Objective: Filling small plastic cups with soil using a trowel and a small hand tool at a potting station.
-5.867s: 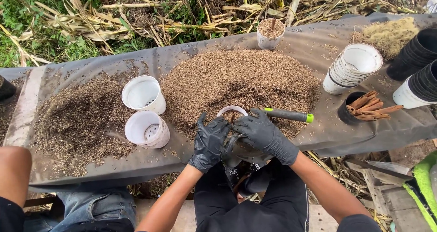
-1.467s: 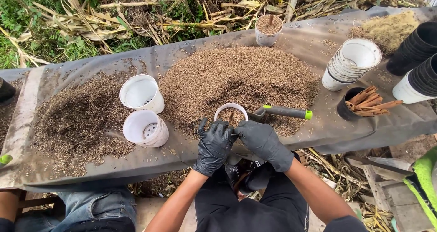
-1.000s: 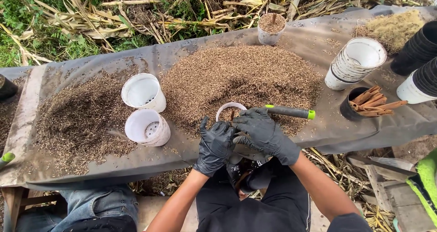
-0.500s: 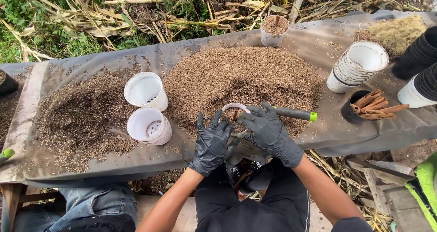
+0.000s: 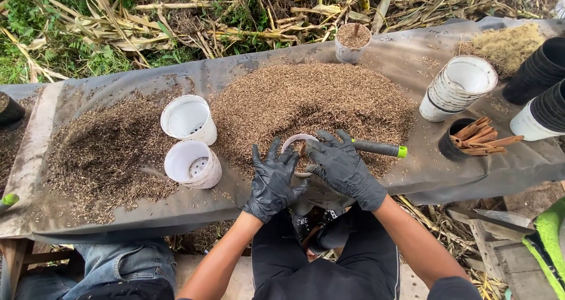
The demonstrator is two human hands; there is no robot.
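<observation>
On the dark sheet-covered table (image 5: 106,217), taking the big central heap of brown husk medium (image 5: 312,100) as the landmark, a flatter, darker spread of the same stuff (image 5: 100,159) lies to the heap's left, with two empty white pots (image 5: 189,140) tipped over between spread and heap. At the heap's near edge sits the small white pot (image 5: 297,154), partly filled, and both black-gloved hands close round it: the left hand (image 5: 272,181) cups its left side with fingers loosely spread, the right hand (image 5: 341,167) curls over the rim from the right, fingertips pressing on the fill. Whether either hand truly grips the pot wall cannot be told; both are at least touching it. Pressing well here seems to call for even, light fingertip pressure while the left hand steadies the pot so it does not tip into the loose heap. Just right of the pot, a tool with a dark handle and green end (image 5: 379,150) lies on the heap's near-right slope, close to the right knuckles and easy to knock. Farther right of the heap stand a stack of white pots (image 5: 459,88), a black pot of brown sticks (image 5: 474,138), and black pot stacks (image 5: 538,70); behind the heap stands one filled pot (image 5: 352,42).
</observation>
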